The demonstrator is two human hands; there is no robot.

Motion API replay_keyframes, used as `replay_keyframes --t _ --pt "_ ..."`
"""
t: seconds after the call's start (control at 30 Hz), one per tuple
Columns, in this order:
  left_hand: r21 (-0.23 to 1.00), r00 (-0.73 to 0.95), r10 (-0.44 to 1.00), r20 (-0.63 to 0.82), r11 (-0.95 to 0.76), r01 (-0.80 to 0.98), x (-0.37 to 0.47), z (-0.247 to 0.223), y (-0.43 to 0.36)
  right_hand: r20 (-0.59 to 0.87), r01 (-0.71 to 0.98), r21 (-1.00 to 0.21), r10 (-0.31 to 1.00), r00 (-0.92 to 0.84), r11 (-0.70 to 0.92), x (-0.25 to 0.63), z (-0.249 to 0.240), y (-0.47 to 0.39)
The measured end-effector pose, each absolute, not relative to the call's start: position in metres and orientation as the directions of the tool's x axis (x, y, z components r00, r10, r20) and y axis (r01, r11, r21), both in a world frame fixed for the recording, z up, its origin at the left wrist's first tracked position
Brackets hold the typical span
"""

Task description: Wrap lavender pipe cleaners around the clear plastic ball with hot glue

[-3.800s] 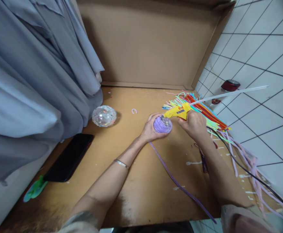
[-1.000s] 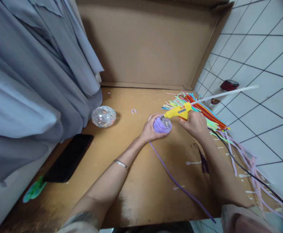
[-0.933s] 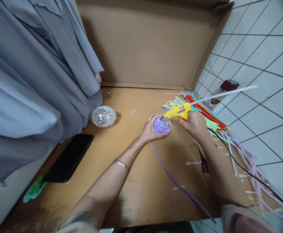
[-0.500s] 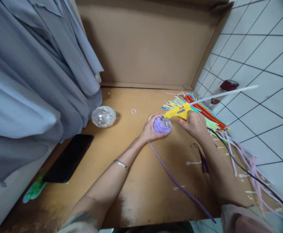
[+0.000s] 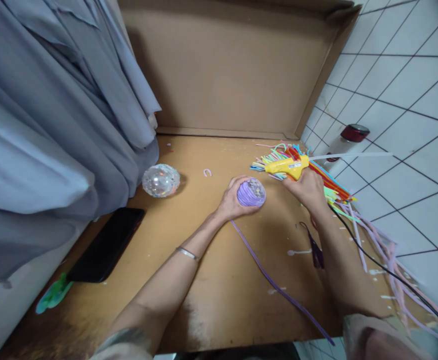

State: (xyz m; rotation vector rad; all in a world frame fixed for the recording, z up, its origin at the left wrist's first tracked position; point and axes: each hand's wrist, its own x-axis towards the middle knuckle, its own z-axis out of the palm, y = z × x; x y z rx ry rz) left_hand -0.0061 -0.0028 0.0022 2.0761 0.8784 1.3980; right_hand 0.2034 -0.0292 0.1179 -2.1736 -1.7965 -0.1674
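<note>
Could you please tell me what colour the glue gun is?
The glue gun is yellow, clearest in the head view.

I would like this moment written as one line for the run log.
left hand: holding purple-wrapped ball; right hand: gripping yellow glue gun, apart from that ball; purple cord: across table; clear ball: on table

Ball (image 5: 250,194): sits in left hand (image 5: 231,197), over middle of table (image 5: 219,290). Glue gun (image 5: 288,166): sits in right hand (image 5: 309,190), right of ball, before pipe-cleaner bundle (image 5: 335,184). Second ball (image 5: 161,180): lies left, beyond phone (image 5: 106,245). Tassel (image 5: 317,254): lies right (just beside right forearm (image 5: 341,270)). Cardboard panel (image 5: 222,70): stands at back of table.
</note>
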Motion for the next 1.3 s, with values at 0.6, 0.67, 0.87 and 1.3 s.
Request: replay_keyframes --t 0.6,0.67,0.87,1.3 --pt "0.660 0.254 0.685 0.683 -0.728 0.187 -0.010 -0.003 0.002 0.012 0.910 -0.180 0.925 0.381 -0.372 0.229 0.052 -0.016" --pt "0.656 0.246 0.680 0.691 -0.732 0.183 -0.010 -0.005 0.003 0.028 0.916 -0.147 0.924 0.380 -0.373 0.232 0.047 -0.019" --pt "0.629 0.230 0.650 0.724 -0.759 0.165 -0.010 -0.007 0.006 0.155 0.927 0.093 0.925 0.346 -0.362 0.227 0.055 -0.033" --pt "0.653 0.238 0.683 0.690 -0.730 0.200 -0.010 -0.004 0.007 -0.160 0.930 -0.114 0.918 -0.364 0.349 0.114 0.084 -0.103"
